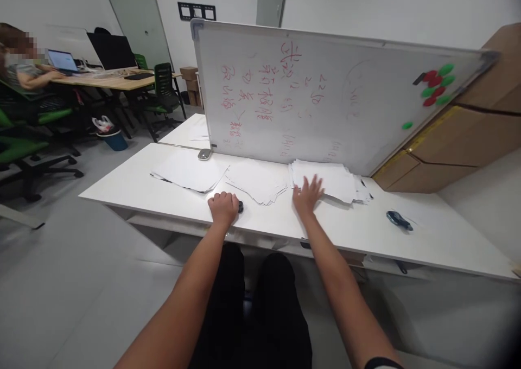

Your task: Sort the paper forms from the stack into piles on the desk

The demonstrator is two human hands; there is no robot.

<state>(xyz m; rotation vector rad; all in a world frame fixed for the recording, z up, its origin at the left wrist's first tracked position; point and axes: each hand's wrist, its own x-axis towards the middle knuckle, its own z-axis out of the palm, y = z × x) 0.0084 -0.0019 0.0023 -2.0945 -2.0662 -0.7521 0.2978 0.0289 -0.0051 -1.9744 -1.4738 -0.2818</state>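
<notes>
My left hand (223,207) is closed in a fist near the front edge of the white desk. A small black object (241,207) pokes out at its right side; the fingers hide the rest, so its kind does not show. My right hand (307,195) lies with fingers spread at the left front part of a thick paper stack (329,179). Between the hands and slightly behind them rests a second paper pile (258,182). Farther left is a third paper pile (191,171), its sheets loosely fanned.
A whiteboard (260,92) with red writing and round magnets stands at the back of the desk (134,179). A grey computer mouse (204,154) sits at its left corner. A dark teal stapler-like tool (399,220) lies right. Cardboard boxes (451,141) stand behind. A person sits far left.
</notes>
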